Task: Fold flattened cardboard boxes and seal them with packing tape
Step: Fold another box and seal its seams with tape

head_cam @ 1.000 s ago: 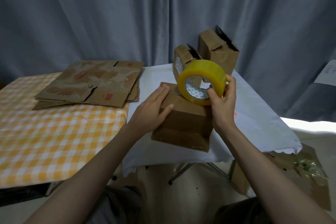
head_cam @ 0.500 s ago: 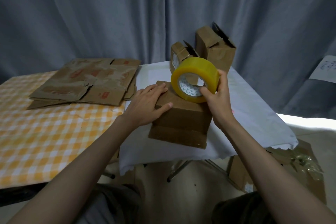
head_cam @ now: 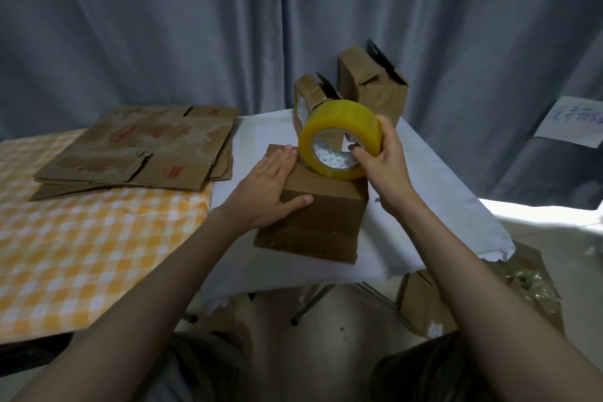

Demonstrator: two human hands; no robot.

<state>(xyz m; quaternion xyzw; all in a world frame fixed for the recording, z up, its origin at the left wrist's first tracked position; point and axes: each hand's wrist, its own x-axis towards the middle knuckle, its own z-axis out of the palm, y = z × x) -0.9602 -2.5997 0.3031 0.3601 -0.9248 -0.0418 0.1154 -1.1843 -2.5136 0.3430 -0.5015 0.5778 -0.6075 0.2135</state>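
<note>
Lying flat with straight fingers, the left hand (head_cam: 266,186) is pressing the brown box (head_cam: 321,210) (middle of the frame, on the worktop (head_cam: 434,179)). The right hand (head_cam: 383,163) is gripping the yellow tape roll (head_cam: 339,139) just above it.

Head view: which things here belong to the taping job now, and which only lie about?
In use:
- tape roll, gripped by the right hand
- closed box, pressed by the left hand

Lying about:
- flat cardboard stack
- two folded boxes behind
- paper sheet

Grey curtain (head_cam: 195,26) (pleated), orange checked tablecloth (head_cam: 81,238), pale floor (head_cam: 538,225)
</note>
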